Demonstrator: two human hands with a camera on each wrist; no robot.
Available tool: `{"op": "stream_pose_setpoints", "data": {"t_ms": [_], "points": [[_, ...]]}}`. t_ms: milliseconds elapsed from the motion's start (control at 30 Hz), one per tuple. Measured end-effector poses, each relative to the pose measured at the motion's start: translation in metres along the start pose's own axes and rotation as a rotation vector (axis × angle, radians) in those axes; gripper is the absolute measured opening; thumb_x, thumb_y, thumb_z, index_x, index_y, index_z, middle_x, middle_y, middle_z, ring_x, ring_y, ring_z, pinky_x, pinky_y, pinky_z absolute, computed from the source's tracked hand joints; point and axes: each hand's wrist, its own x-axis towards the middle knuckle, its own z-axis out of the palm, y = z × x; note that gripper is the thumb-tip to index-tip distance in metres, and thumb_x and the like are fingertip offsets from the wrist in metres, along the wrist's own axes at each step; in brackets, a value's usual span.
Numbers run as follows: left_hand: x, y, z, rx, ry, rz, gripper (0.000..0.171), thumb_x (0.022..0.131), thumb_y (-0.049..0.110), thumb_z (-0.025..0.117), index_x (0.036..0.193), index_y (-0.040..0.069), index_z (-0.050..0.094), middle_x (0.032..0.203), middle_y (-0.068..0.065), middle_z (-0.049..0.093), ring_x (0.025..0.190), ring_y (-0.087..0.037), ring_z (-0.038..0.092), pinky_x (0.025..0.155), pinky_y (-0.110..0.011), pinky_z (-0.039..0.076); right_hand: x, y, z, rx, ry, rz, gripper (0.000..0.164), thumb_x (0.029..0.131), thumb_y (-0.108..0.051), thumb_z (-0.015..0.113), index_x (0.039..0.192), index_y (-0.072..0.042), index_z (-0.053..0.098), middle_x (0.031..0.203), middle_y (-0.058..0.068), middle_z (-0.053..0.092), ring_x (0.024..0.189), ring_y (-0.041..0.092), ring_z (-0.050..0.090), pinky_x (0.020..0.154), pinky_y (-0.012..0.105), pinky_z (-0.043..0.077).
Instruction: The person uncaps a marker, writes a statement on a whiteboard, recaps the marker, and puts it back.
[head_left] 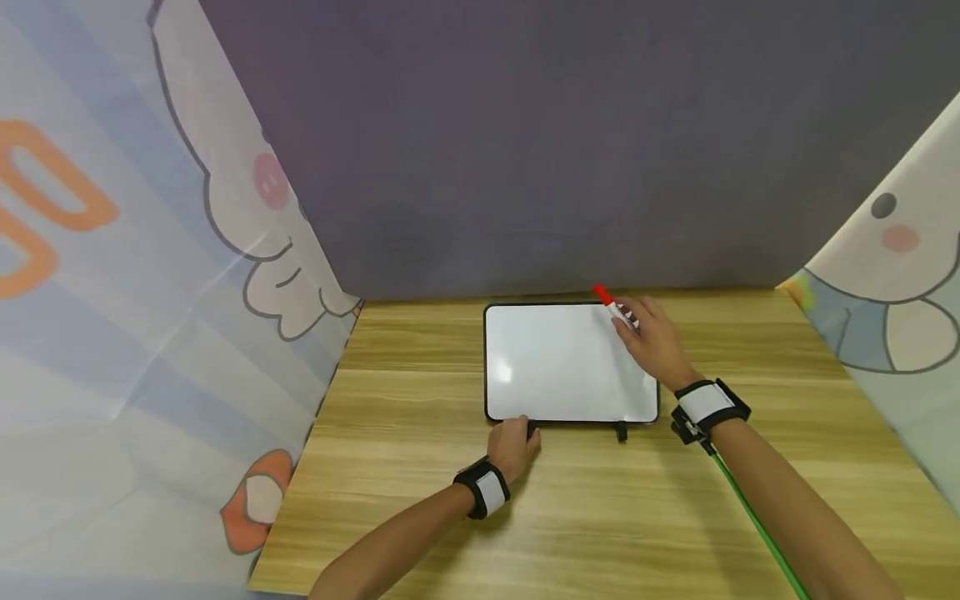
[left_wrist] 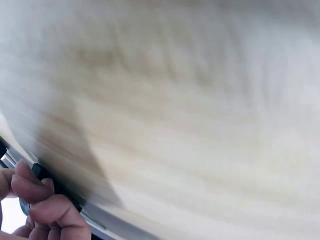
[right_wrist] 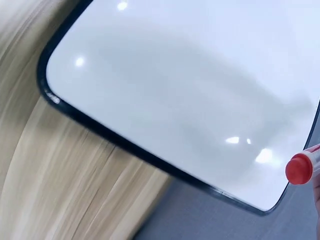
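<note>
A small whiteboard (head_left: pixel 566 362) with a thin black frame stands on the wooden table. At its lower left edge, my left hand (head_left: pixel 513 447) grips it by a black foot; the curled fingers (left_wrist: pixel 60 210) show at that foot in the left wrist view. A matching black foot (head_left: pixel 622 432) sticks out at the lower right. My right hand (head_left: pixel 654 340) holds a white marker (head_left: pixel 622 316) with a red cap (head_left: pixel 602 293) over the board's upper right corner. In the right wrist view, the marker's red end (right_wrist: pixel 299 169) overlaps the board's frame.
Wooden tabletop (head_left: pixel 405 367) surrounds the board. A dark grey sheet (head_left: pixel 540 167) hangs behind the far edge, and cartoon-printed sheets (head_left: pixel 172 350) flank both sides. A green cable (head_left: pixel 757 525) runs along my right forearm from the wristband (head_left: pixel 708 404).
</note>
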Motion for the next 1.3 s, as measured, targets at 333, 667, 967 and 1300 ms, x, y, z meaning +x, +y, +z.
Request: {"op": "stream_pose_setpoints", "data": {"t_ms": [333,667,967,1300], "points": [[-0.009,0.003,-0.001,-0.009,0.009,0.009,0.032,0.085,0.026,0.063,0.06,0.013,0.048,0.052,0.004,0.051,0.046,-0.006,0.042,0.041,-0.018,0.026,0.008,-0.016,0.017,0.021,-0.098,-0.044,0.035,0.086,-0.009,0.064,0.12,-0.003,0.056,0.101,0.013,0.056,0.083,0.022,0.053,0.068,0.038,0.046],[-0.008,0.006,-0.018,0.026,-0.14,0.016,0.052,0.087,0.04,0.06,0.05,0.019,0.029,0.047,0.011,0.027,0.043,-0.005,0.033,0.039,-0.02,0.024,0.011,-0.021,0.019,0.037,-0.125,-0.064,0.032,0.087,-0.01,0.063,0.118,-0.004,0.057,0.101,0.011,0.056,0.084,0.021,0.053,0.068,0.037,0.046],[0.036,0.007,-0.087,-0.122,0.066,0.103,0.025,0.088,0.034,0.06,0.087,0.01,0.066,0.068,0.002,0.06,0.053,-0.007,0.048,0.045,-0.019,0.034,0.01,-0.03,0.022,0.052,-0.173,-0.166,0.034,0.085,-0.007,0.064,0.119,-0.005,0.058,0.105,0.011,0.056,0.092,0.023,0.052,0.076,0.039,0.048],[0.081,-0.003,-0.136,-0.12,0.091,0.286,0.041,0.093,0.034,0.054,0.122,0.005,0.056,0.108,-0.011,0.06,0.096,-0.023,0.056,0.081,-0.034,0.047,0.019,-0.073,0.026,0.079,-0.261,-0.512,0.032,0.083,-0.001,0.064,0.114,-0.007,0.063,0.102,0.005,0.057,0.085,0.012,0.053,0.068,0.027,0.048]]}}
